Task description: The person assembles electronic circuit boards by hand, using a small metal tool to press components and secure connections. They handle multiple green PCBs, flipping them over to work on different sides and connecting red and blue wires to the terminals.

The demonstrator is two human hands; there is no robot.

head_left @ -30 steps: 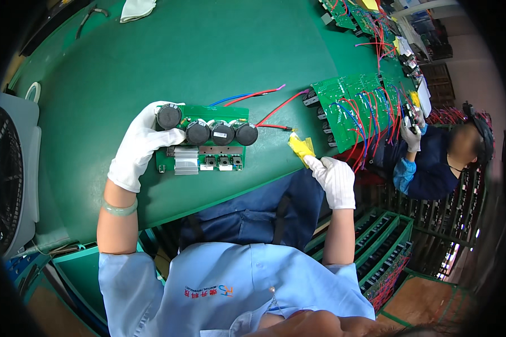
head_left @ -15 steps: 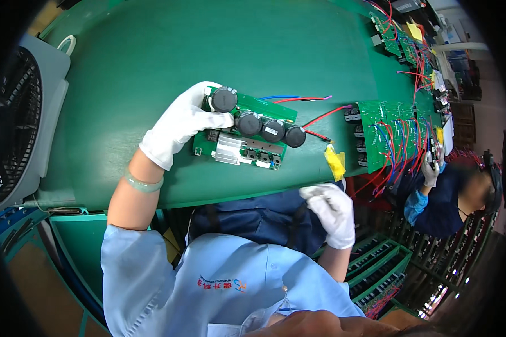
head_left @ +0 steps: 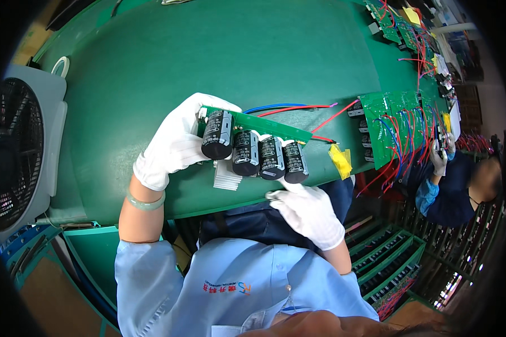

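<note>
My left hand (head_left: 177, 143), in a white glove, grips the left end of a green circuit board (head_left: 264, 124). The board is tipped so that its row of black cylindrical capacitors (head_left: 245, 154) shows from the side. Below them pokes out a silver finned heat sink (head_left: 226, 178). Blue and red wires (head_left: 287, 110) run from the board's far side to the right. My right hand (head_left: 312, 213), also gloved, is just below the right-hand capacitors, one finger reaching up near their ends. Its other fingers are curled together; what they hold, if anything, cannot be made out.
A grey fan (head_left: 53, 140) stands at the left of the green table (head_left: 152, 62). Yellow tape (head_left: 340, 161) lies right of my board. Farther right are several wired circuit boards (head_left: 385, 126), with a co-worker's gloved hand (head_left: 438, 160) beside them. Green racks (head_left: 391, 261) stand below right.
My left hand has tilted the board, so the capacitors now show their sides rather than their ends. My right hand has moved left and up to beneath them.
</note>
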